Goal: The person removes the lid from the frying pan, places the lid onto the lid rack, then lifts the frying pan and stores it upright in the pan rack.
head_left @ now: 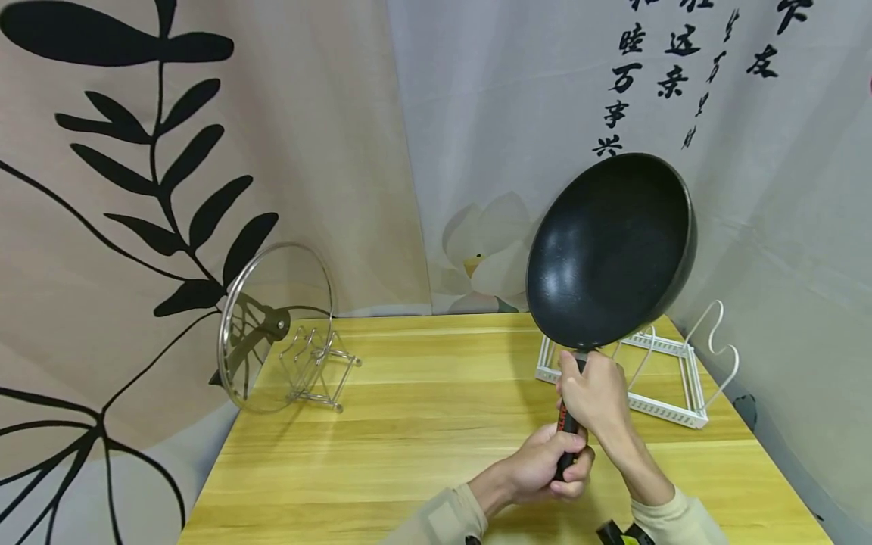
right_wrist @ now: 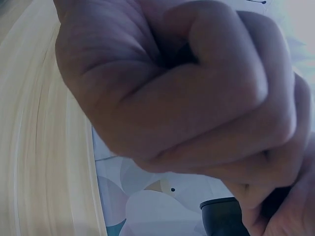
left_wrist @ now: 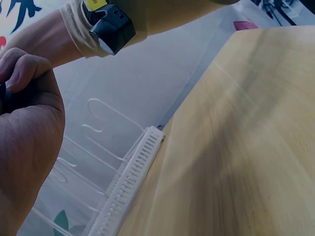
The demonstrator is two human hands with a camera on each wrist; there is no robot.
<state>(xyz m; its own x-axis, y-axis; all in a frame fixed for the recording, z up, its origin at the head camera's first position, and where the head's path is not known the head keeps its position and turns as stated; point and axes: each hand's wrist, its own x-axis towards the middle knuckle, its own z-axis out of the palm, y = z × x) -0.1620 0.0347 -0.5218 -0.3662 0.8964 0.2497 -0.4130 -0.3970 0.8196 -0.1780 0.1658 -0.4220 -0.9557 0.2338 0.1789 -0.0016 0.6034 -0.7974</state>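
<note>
A black wok (head_left: 613, 250) is held up above the table, tilted so that its dark inside faces me. My right hand (head_left: 598, 393) grips its black handle (head_left: 565, 424) near the pan, fingers curled round it. Lower down, my left hand (head_left: 548, 463) holds the handle's end, with the thumb laid across. In the right wrist view the curled right hand (right_wrist: 197, 93) fills most of the picture, and a bit of the wok (right_wrist: 224, 216) shows below. At the left wrist view's edge, the left hand (left_wrist: 29, 132) hides most of the handle.
Behind the hands stands a white rack (head_left: 668, 411) with curved wire dividers, partly covered by the wok. A glass lid (head_left: 225, 341) leans upright in a small metal wire rack (head_left: 334, 397) at the table's left. Printed curtains hang behind the wooden table (head_left: 409, 446).
</note>
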